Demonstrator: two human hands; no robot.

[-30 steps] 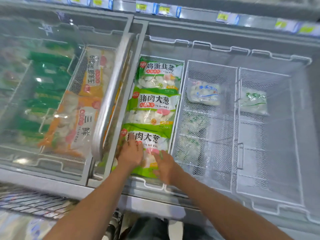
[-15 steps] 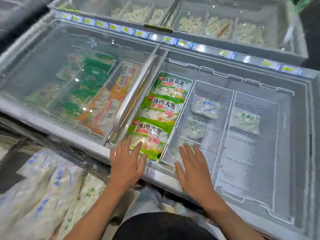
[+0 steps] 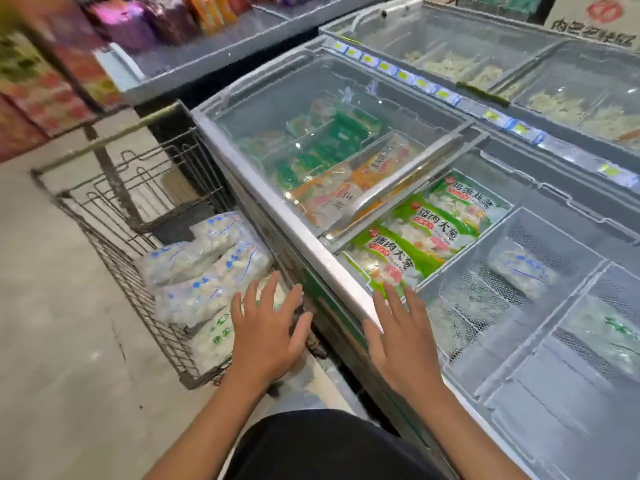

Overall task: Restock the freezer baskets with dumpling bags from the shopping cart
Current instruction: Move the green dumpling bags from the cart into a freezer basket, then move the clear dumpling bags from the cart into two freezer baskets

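Both hands empty, each grip wide with fingers spread: left hand (image 3: 266, 336) over the shopping cart (image 3: 138, 258), apparently reaching for stock; right hand (image 3: 403, 341) over the freezer rim (image 3: 311, 244). Just beyond the left grip, blue-printed dumpling bags (image 3: 204, 268) piled within easy reach. Ahead of the right grip, green dumpling bags (image 3: 415, 237) filling one basket in a row; further right, mesh baskets (image 3: 491, 306) nearly bare, probably next for restocking.

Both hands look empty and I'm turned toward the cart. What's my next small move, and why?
Probably lower the open left hand onto the nearest clear blue-printed dumpling bag in the wire shopping cart and grip it. The right hand is also open, over the freezer's metal front rim, and the white mesh basket with one such bag has room.
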